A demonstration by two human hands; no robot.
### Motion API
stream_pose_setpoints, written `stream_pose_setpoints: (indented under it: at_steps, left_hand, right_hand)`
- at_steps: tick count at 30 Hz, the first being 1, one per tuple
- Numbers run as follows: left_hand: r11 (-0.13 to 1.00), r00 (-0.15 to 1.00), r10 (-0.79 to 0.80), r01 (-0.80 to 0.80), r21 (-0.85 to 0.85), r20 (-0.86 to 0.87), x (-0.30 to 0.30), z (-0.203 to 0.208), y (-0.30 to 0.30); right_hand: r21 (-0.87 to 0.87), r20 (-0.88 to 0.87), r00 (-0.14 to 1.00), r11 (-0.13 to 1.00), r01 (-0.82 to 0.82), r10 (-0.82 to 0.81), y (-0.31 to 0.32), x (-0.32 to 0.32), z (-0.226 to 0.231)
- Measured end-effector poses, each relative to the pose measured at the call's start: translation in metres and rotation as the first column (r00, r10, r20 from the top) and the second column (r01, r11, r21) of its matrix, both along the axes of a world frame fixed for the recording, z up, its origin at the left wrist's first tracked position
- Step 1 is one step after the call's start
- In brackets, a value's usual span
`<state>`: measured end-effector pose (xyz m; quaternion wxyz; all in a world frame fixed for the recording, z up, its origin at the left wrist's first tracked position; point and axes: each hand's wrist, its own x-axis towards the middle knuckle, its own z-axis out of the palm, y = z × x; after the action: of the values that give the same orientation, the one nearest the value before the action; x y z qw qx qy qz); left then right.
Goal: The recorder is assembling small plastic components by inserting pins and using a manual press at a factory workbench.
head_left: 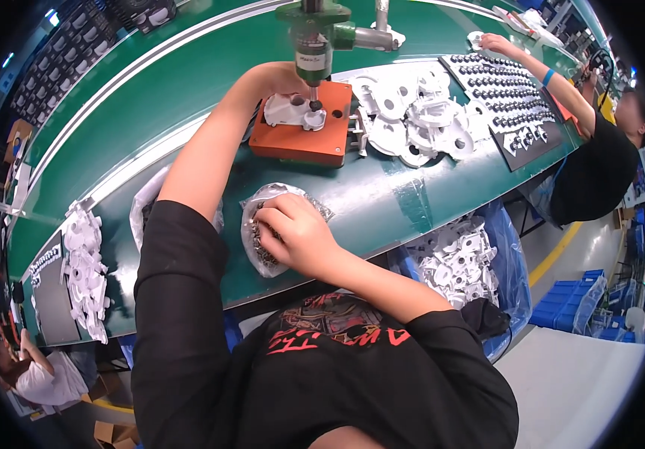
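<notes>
My right hand (pixel 292 232) dips into a clear plastic bag (pixel 250 238) of small metal parts (pixel 266 256), its fingers curled together; whatever they pinch is too small to make out. My left hand (pixel 281 77) reaches behind the green press (pixel 313 45), where the press hides its fingers. Beneath the press head, an orange block fixture (pixel 298 148) carries a white plastic part (pixel 285 111). The tip of the press stands over a round piece (pixel 314 120) on that part.
White plastic parts (pixel 412 120) are heaped right of the fixture, beside a rack of black-topped pieces (pixel 506 93). A lined blue bin (pixel 513 262) of white parts stands below the table's front edge. A co-worker's hand (pixel 496 45) reaches in at far right; another person (pixel 46 374) is at lower left.
</notes>
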<state>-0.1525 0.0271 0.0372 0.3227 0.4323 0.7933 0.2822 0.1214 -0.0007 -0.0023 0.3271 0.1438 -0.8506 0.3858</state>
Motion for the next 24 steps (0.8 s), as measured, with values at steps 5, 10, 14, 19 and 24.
stream_pose_setpoints:
  at_steps: [5, 10, 14, 19, 24]
  left_hand:
    - [0.999, 0.98, -0.01, 0.004, -0.035, -0.2, 0.01, 0.006, 0.007]
    - [0.999, 0.976, -0.02, 0.014, -0.032, -0.219, 0.003, 0.0, 0.0]
    - [0.997, 0.972, -0.074, 0.078, 0.006, -0.225, 0.003, 0.003, 0.006]
    - [0.99, 0.974, -0.12, 0.101, -0.101, -0.193, -0.006, 0.001, 0.01]
    - [0.991, 0.968, -0.103, 0.079, -0.11, -0.228, -0.036, -0.035, 0.015]
  right_hand:
    - [-0.221, 0.043, 0.997, 0.974, -0.048, 0.059, 0.012, 0.0, 0.01]
    - [-0.401, 0.211, 0.977, 0.914, 0.062, 0.026, 0.045, -0.005, 0.025]
    - [-0.485, 0.293, 0.956, 0.86, 0.158, -0.01, 0.087, -0.025, 0.018]
    - [-0.421, 0.316, 0.933, 0.856, 0.301, -0.173, 0.126, -0.062, 0.016]
    - [-0.354, 0.288, 0.932, 0.88, 0.318, -0.221, 0.134, -0.106, 0.007]
